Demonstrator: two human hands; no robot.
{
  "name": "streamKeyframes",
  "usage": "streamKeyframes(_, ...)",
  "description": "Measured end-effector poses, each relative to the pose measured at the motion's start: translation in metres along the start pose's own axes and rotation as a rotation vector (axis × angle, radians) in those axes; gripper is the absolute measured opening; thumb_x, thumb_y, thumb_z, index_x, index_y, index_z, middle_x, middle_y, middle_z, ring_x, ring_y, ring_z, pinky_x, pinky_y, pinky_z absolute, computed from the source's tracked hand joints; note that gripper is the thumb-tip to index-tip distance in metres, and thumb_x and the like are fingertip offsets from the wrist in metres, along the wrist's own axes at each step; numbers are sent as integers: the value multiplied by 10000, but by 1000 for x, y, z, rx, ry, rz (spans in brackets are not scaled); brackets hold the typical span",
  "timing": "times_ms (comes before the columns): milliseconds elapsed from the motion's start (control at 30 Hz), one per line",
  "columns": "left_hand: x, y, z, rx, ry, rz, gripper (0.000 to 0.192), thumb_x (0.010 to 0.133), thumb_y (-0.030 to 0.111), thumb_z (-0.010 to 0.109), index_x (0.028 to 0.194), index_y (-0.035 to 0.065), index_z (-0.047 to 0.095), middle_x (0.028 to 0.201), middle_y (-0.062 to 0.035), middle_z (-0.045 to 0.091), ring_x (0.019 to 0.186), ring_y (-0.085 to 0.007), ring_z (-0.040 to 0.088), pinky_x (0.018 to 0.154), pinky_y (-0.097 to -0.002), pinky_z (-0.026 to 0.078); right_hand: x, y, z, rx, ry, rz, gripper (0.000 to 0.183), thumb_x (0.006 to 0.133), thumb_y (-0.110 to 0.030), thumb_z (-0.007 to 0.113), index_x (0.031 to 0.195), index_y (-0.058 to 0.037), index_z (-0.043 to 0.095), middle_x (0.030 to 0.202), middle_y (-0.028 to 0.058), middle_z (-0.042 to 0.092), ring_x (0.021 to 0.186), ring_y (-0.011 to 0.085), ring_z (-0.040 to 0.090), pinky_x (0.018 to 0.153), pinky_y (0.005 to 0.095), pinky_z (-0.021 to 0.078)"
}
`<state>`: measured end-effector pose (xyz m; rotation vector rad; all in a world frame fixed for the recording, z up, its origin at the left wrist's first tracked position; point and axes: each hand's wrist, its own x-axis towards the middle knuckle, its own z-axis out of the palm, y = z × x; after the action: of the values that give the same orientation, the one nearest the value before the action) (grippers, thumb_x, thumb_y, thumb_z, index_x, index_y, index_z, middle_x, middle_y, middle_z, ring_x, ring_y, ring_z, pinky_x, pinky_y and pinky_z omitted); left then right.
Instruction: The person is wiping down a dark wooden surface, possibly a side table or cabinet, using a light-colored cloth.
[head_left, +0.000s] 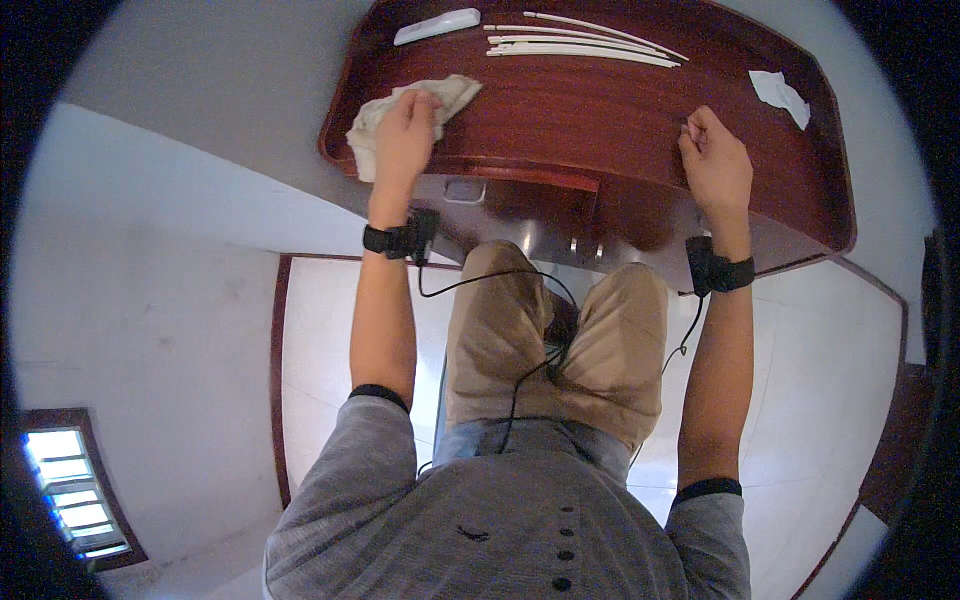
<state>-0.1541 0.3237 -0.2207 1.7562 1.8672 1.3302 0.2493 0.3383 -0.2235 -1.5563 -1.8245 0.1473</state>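
Note:
My left hand rests on a crumpled off-white cloth at the left end of the dark red wooden desk. Its fingers are curled into the fabric, and part of the cloth is hidden beneath them. Across the desk, my right hand lies near the front edge with its fingers curled in and nothing visible in them. Several pale chopsticks lie loosely fanned at the back. To the right of my right hand is a creased piece of white paper or tissue.
A long white plastic case lies at the back left of the desk. The desktop has a raised rim along its sides. Black cables run from the wrist straps across my lap. A pale wall stands at the left.

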Motion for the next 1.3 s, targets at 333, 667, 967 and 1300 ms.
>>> streamKeyframes(333,26,-41,-43,-305,-155,-26,299,1063,258,500,945,35,660,814,7,602,778,-110,540,745,-253,423,2,-2,4,-29,25,3,148,891,-221,629,948,-114,545,845,150,663,842,416,662,690,495,513)
streamKeyframes(667,33,-29,-92,10,-93,-74,367,1021,361,548,1016,29,704,840,-35,670,753,-155,591,678,-288,453,-1,-8,1,-41,-8,26,154,899,-232,630,973,-111,569,879,147,685,847,409,671,703,499,518)
streamKeyframes(967,27,-18,-46,330,-134,-47,387,958,300,483,1088,6,698,1045,-237,703,1021,-405,663,904,-438,497,2,-8,-1,-66,-35,44,163,893,-242,636,971,-115,570,882,144,683,857,407,672,711,500,521)
streamKeyframes(1300,-2,88,84,152,-486,133,347,955,266,506,993,1,726,967,-183,702,926,-288,670,851,-368,501,1,4,2,43,16,51,152,890,-209,657,926,-104,554,787,139,638,755,344,671,686,438,524)
